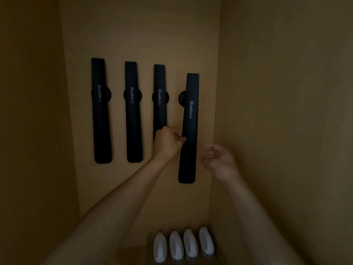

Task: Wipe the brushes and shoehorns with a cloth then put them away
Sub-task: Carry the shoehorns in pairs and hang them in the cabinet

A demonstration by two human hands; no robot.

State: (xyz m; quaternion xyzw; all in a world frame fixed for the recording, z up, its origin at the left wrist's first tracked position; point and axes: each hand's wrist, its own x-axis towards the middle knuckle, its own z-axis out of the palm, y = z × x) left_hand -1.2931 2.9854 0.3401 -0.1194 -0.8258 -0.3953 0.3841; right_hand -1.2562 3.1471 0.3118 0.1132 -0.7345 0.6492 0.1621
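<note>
The fingers of the left hand [168, 140] are curled in tight, thumb and fingertips pinching the left edge of the fourth shoehorn [189, 129] a little below its middle. That shoehorn is a long black strip with "Shoehorn" printed down it in pale letters. It stands nearly upright with its top leaning a touch to the right, and it sits lower than the others, its upper part just overlapping the right side of a round black wall mount [182, 99].

The right hand [219, 159] is just to the right of the same shoehorn, near its lower half. It is blurred; the fingers look loosely bent and somewhat spread, pointing towards the strip, and I cannot tell whether a fingertip touches its edge. It holds nothing that I can make out.

To the left, three more black shoehorns hang in a row on the back wall [141, 35] of a dim tan alcove, each across its own round mount: the far-left shoehorn [101, 111], the second shoehorn [132, 113], and the third shoehorn [159, 104], whose lower end is hidden behind the left hand. All three carry the same lettering and hang close to vertical.

Both bare forearms reach up from the bottom of the view. Between them, low down, four white brushes [183, 244] stand side by side in a row, their white backs showing, with bristles just visible at their lower ends.
</note>
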